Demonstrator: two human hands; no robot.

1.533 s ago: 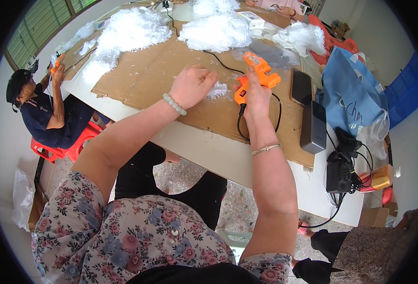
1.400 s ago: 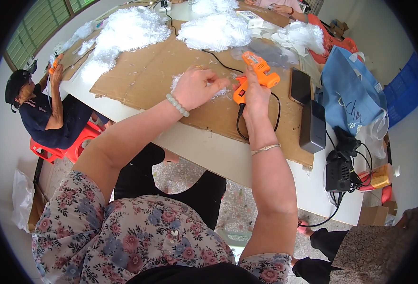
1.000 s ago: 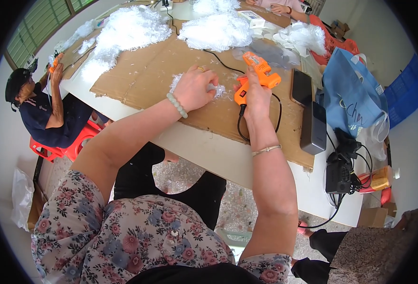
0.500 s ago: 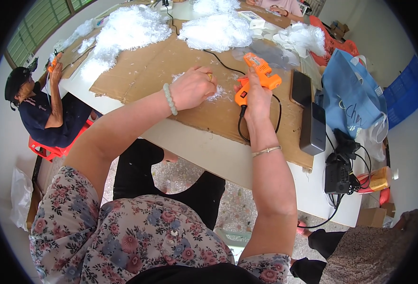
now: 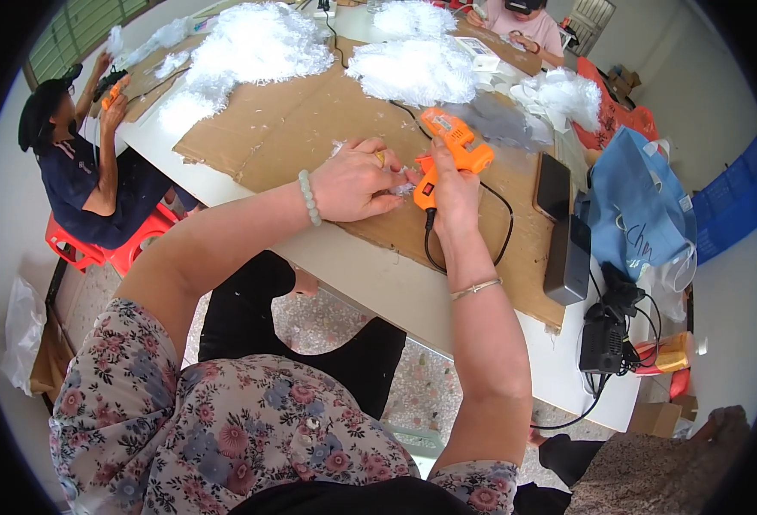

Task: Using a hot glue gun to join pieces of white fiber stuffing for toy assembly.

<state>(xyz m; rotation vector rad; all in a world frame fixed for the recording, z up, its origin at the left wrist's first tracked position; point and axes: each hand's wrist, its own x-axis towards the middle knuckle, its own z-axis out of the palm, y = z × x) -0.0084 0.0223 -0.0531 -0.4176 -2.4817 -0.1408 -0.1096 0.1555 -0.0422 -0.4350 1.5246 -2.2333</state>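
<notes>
My right hand (image 5: 456, 199) is wrapped round an orange glue gun (image 5: 449, 163) with a red switch and a black cord. Its nozzle end lies close to my left hand (image 5: 357, 182), over the cardboard sheet (image 5: 267, 142). The fingers of my left hand are bent and drawn together at small white shreds (image 5: 405, 188); what exactly they hold is hidden. A bead bracelet circles my left wrist, a thin metal bangle my right.
Heaps of white plastic strands (image 5: 262, 43) lie across the table's far side. At right are a phone (image 5: 552, 186), a dark grey box (image 5: 568, 260), a blue bag (image 5: 640, 202) and a black adapter (image 5: 603, 345). One co-worker (image 5: 69, 163) sits left, another (image 5: 524, 30) at the back.
The glue gun has come nearer my left hand. My left thumb and fingers have shifted over the white shreds. The view has tilted, and the left co-worker has raised an arm.
</notes>
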